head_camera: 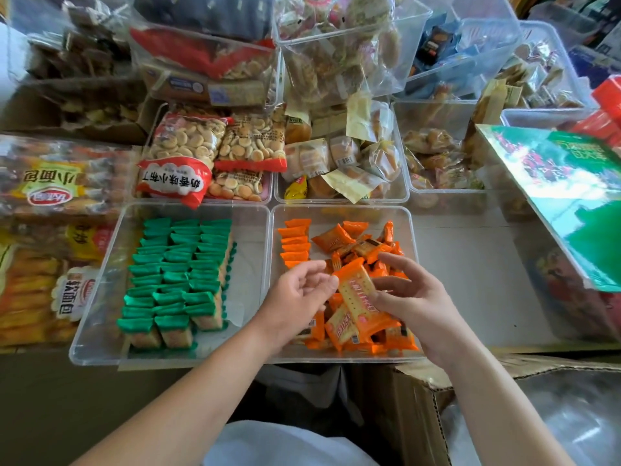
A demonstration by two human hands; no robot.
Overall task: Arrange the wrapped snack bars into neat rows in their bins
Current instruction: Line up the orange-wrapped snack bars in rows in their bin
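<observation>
Left bin (97, 297): clear plastic, lower left of centre on the table (470, 264). It holds green-wrapped snack bars (178, 274) standing in three tight rows running from its far end to its near end.
Left hand (295, 304): over the near left of the orange bin, palm up, fingers loosely curled. Its fingertips are at the raised bar's left edge; I cannot tell whether it grips.
Orange bin (342, 211): clear, just beside the left bin. A short row of orange bars (295, 245) lines its upper left, and a loose pile (366, 243) fills the rest.
Raised bar (356, 290): orange wrapper, tilted, above the pile between both hands.
Right hand (413, 297): holds the raised bar, thumb against its right side.
</observation>
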